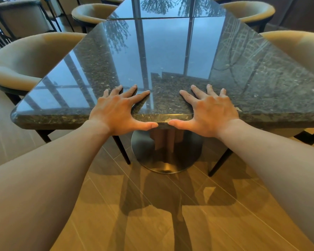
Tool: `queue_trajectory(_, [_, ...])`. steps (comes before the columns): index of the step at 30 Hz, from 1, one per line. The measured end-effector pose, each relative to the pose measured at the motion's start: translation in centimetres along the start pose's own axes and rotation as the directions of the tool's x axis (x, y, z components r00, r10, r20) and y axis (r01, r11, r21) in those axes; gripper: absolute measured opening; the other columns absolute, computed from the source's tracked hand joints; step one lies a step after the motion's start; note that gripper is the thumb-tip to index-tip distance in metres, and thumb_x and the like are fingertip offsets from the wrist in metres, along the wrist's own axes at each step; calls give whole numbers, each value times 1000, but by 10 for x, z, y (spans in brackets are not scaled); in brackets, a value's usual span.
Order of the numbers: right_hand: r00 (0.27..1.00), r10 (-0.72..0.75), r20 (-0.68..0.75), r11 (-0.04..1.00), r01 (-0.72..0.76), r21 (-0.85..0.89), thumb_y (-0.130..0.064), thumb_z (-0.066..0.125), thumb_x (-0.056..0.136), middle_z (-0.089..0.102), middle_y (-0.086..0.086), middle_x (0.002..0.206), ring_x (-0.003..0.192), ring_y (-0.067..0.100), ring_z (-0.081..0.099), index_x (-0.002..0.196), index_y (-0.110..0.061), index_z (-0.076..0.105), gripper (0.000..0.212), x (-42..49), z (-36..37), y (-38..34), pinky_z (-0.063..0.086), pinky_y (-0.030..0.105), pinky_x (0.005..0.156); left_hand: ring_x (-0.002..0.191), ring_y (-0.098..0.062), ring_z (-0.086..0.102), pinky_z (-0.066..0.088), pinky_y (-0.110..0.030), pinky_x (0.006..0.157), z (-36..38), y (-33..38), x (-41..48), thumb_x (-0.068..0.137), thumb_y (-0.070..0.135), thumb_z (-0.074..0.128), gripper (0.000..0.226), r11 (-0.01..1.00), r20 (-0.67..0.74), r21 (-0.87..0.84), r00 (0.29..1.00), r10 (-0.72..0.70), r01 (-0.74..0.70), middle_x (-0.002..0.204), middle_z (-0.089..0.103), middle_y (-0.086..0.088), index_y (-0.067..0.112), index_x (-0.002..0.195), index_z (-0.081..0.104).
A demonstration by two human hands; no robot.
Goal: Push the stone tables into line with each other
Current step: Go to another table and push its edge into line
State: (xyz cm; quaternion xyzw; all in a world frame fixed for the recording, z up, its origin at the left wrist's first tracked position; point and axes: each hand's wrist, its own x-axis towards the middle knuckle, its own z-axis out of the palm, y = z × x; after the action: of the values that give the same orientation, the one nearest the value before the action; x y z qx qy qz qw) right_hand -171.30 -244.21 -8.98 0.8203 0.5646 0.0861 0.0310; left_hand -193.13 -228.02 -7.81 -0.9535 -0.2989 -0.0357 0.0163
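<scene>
Nearest, the left hand (116, 113) and right hand (211, 113) are laid over the near edge of the near stone surface (170, 57), fingers spread wide and flat on top, thumbs hooked under the rim, nothing enclosed. Below, a round brushed-metal pedestal base (166, 153) is seen on the wood-plank floor (152, 214). A skewed push is judged the main risk: uneven pressure from the two hands could pivot the slab on its single base, and the polished top offers little friction to flat palms. Curved upholstered chairs (25, 58) tucked close on both sides could be knocked. The speckled, glossy stone has rounded corners and a thick edge. Beyond, the far stone surface (161, 8) is met at a seam, its left edge looking slightly offset.
</scene>
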Motion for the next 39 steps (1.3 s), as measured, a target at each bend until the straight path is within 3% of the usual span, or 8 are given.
queue_trajectory(4, [1000,-1,-7,1000,1,7,-110,-5,61,33,11,172,155,53,31,164,-35,24,130,0,0,1,29,78,118,164,-40,22,29,-65,124,0,0,-1,55,111,16,125,1000,-3,0,1000,1,-1,179,22,2,52,165,14])
queue_trajectory(9, [1000,2,-4,1000,-2,30,-111,-3,61,33,10,172,156,53,30,164,-36,24,130,-2,0,1,28,78,119,165,-40,21,28,-68,124,0,-1,-2,49,115,7,131,1000,0,-19,1000,5,-5,179,22,1,53,164,14])
queue_trajectory(14, [998,-4,60,994,-3,109,-108,-7,62,23,5,176,161,48,20,165,-38,17,127,-10,-7,1,17,75,125,166,-41,16,18,-68,130,-2,2,-2,51,115,6,133,1000,56,-25,998,-4,6,180,18,-2,48,166,12])
queue_trajectory(19, [993,119,-16,957,-110,268,-91,13,83,43,-2,167,159,29,34,155,-38,43,95,-29,-13,44,26,59,129,166,-42,16,12,-66,132,-6,18,-4,60,112,18,125,988,79,-150,995,55,-42,179,21,-1,45,166,20])
queue_trajectory(23, [961,226,158,940,-257,224,-101,-4,71,21,-3,176,166,25,13,162,-51,17,106,-53,-14,114,10,64,131,164,-44,18,14,-68,131,-10,87,25,58,112,29,119,973,96,-203,987,128,-107,179,19,2,54,161,21])
queue_trajectory(27, [973,215,86,951,-229,207,-94,4,82,23,-5,176,166,23,15,162,-49,18,93,-56,-5,118,10,62,132,165,-52,1,0,-68,132,-6,144,51,64,108,26,115,987,142,-122,982,123,-106,182,1,-2,57,163,0])
queue_trajectory(30, [974,223,26,945,-223,239,-86,10,86,30,-4,174,164,23,21,161,-48,27,86,-56,0,117,13,61,132,165,-51,1,3,-68,132,6,149,51,68,109,25,111,995,114,-45,990,89,-84,182,-1,-3,59,161,-7])
queue_trajectory(39, [982,190,-12,966,-184,180,-76,8,84,36,1,171,161,28,29,161,-43,31,87,-54,1,121,23,65,127,163,-49,17,16,-68,130,5,148,56,57,113,14,116,993,63,-41,991,117,-114,180,15,-3,59,159,6])
